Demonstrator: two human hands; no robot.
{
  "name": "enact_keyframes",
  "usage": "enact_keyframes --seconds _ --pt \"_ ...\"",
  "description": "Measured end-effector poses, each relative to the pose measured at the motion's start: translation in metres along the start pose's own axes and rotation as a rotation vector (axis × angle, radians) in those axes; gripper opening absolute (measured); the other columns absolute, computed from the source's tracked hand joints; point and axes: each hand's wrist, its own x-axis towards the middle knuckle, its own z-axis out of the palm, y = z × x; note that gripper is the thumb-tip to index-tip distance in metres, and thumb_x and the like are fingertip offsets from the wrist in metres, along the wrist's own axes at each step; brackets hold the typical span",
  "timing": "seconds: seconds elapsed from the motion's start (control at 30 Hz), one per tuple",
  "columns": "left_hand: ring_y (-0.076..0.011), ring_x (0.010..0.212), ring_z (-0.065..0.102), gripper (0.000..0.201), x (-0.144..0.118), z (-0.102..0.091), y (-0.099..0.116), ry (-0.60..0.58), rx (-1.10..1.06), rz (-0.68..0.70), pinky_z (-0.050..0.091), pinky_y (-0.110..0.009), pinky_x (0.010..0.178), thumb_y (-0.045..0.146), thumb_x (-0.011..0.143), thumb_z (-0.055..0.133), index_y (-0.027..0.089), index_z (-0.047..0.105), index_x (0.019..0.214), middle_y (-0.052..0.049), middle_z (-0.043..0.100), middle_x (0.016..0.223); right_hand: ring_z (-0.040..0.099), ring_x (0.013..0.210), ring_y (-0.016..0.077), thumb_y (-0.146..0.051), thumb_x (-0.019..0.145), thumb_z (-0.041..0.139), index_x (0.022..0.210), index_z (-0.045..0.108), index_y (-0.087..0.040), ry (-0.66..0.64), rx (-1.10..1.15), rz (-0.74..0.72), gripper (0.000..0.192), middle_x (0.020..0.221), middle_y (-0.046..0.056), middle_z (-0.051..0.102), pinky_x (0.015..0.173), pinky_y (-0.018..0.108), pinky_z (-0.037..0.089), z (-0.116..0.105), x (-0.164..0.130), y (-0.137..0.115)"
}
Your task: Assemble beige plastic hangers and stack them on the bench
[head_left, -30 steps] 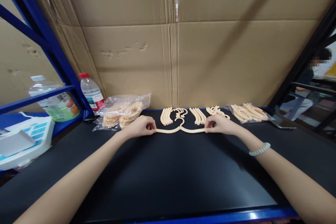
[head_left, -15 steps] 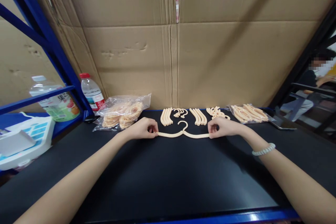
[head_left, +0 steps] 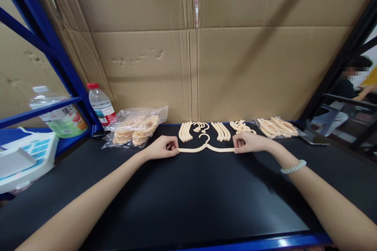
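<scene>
Far left: white device (head_left: 23,160) on the blue shelf (head_left: 44,108), large bottle (head_left: 59,113) behind it, small red-capped bottle (head_left: 101,104) beside the blue upright. Clear bag of peach parts (head_left: 135,127) lies on the black table (head_left: 182,196). Left hand (head_left: 161,148) is closed, pinching the left end of the peach hanger (head_left: 206,147). Hanger lies flat on the table at centre, hook pointing away. Loose curved pieces (head_left: 203,129) sit in rows just behind it. Right hand (head_left: 249,142) is closed, pinching the right end; bracelet (head_left: 293,166) on that wrist. Second bag (head_left: 275,126) lies near the right. Cardboard (head_left: 206,55) stands behind.
</scene>
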Motion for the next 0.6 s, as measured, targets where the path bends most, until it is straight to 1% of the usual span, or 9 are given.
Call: enact_keyframes --seconds 0.37,0.6 --pt "-0.0101 0.056 0.044 0.014 0.0000 0.0032 -0.0023 0.017 -0.040 -0.019 0.034 -0.021 0.054 0.030 0.072 0.061 0.017 0.057 0.070 0.005 0.051 0.060 0.056 0.058 0.0137 -0.025 0.070 0.065 0.070 0.057 -0.017 0.014 -0.008 0.002 0.011 0.064 0.002 0.062 0.053 0.024 0.043 0.0010 -0.0011 -0.0010" --pt "-0.0097 0.055 0.041 0.016 0.0000 0.0031 -0.0013 0.022 -0.101 -0.033 0.033 -0.022 0.054 0.032 0.074 0.059 0.016 0.056 0.071 0.005 0.047 0.059 0.056 0.059 0.0138 -0.026 0.071 0.065 0.070 0.057 -0.017 0.011 -0.014 -0.001 0.012 0.064 0.002 0.062 0.053 0.025 0.043 0.0017 0.0000 0.0011"
